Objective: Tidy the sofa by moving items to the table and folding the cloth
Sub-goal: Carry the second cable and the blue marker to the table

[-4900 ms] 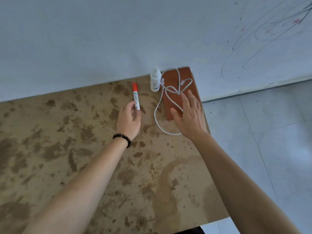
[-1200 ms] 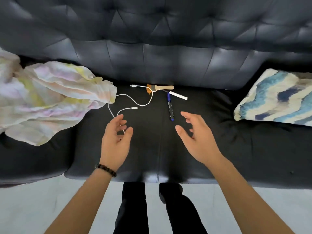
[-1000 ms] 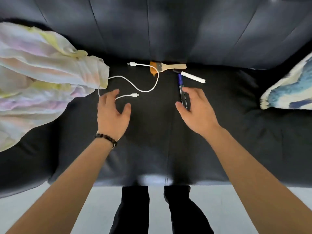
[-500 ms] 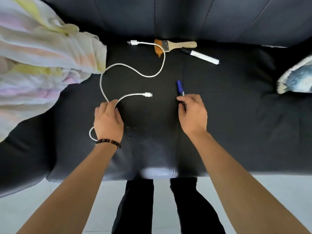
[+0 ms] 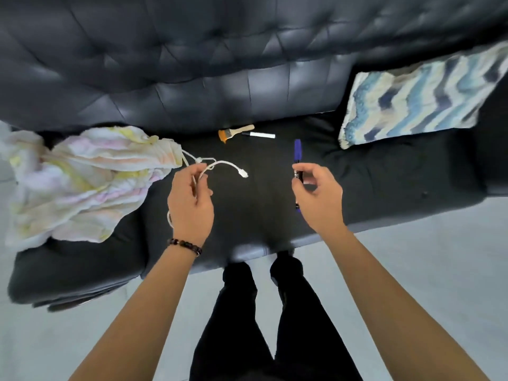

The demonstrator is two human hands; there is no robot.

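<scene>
My left hand (image 5: 190, 205) grips a white cable (image 5: 226, 164) lifted above the black sofa seat (image 5: 384, 171); its plug end curves out to the right. My right hand (image 5: 316, 198) holds a blue marker (image 5: 297, 149) upright, cap pointing away from me. A small paintbrush (image 5: 234, 132) with orange bristles and a white marker (image 5: 259, 135) lie on the seat near the backrest. A crumpled pastel cloth (image 5: 82, 180) sits on the left of the sofa.
A blue-and-white patterned cushion (image 5: 417, 94) leans at the right end of the sofa. The tufted backrest (image 5: 192, 64) runs across the top. Pale floor (image 5: 412, 270) lies in front of the sofa, with my dark-trousered legs (image 5: 261, 312) close to its edge.
Both hands have lifted off the seat: the left has gathered the cable up, the right has raised the blue marker. My head has pulled back, showing more of the sofa.
</scene>
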